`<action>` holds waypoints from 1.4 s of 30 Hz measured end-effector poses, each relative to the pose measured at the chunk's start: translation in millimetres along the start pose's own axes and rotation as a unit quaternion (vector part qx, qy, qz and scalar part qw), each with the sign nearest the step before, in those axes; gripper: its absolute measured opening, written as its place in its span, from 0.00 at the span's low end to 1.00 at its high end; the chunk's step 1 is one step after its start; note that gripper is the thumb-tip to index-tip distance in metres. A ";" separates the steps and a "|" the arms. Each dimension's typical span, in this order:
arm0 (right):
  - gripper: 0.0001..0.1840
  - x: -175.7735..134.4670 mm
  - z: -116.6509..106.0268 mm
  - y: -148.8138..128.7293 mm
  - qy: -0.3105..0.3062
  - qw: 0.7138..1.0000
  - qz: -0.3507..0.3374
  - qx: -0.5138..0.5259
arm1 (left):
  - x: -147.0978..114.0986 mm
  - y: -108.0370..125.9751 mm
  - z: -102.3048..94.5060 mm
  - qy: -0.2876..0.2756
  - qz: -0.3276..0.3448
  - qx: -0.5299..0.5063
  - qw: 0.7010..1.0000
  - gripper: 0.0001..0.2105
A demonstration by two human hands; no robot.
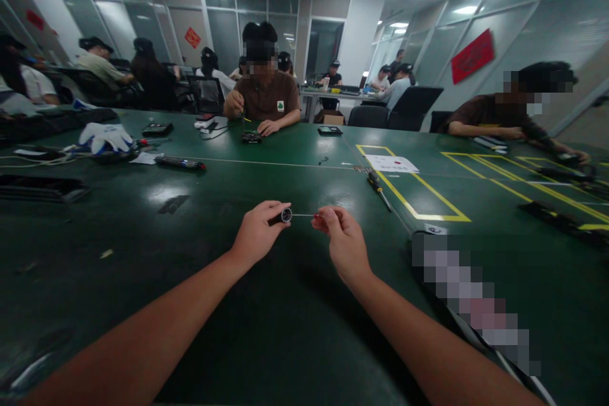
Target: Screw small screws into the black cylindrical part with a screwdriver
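Note:
My left hand (259, 228) is closed around a small black cylinder (286, 215) with a silver-rimmed round end, which faces me. In my right hand (343, 238) the fingers pinch the red handle of a thin screwdriver (304, 215). Its straight metal shaft points left, and the tip meets the cylinder's right side; whether it sits in a screw or hole is too small to tell. Both hands are held above the green table (285, 317). Beyond my right hand lies a larger screwdriver (379, 190) with a black and yellow handle.
Farther left lie an electric screwdriver (179, 163), white gloves (105, 138) and a black tray (42, 188). A paper sheet (392, 163) rests by yellow tape (442, 217). At right front stands a blurred-out device (471, 298). Co-workers (264, 92) sit across the table.

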State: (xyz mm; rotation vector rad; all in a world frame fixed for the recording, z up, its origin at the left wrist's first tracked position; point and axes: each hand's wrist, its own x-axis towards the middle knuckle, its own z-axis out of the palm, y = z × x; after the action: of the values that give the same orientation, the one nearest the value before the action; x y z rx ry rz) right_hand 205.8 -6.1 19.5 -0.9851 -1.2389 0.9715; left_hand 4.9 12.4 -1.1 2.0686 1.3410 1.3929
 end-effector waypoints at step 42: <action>0.13 1.7 -5.5 -15.3 0.004 0.997 -0.055 -0.054 | -1.3 11.6 -6.6 -0.006 0.039 0.037 0.999 0.20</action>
State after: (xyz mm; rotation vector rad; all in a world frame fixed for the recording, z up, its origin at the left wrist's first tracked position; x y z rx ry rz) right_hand 212.1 -9.2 34.2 -0.9933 -1.3353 0.8210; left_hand 5.3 3.8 9.2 2.1961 1.3403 1.3786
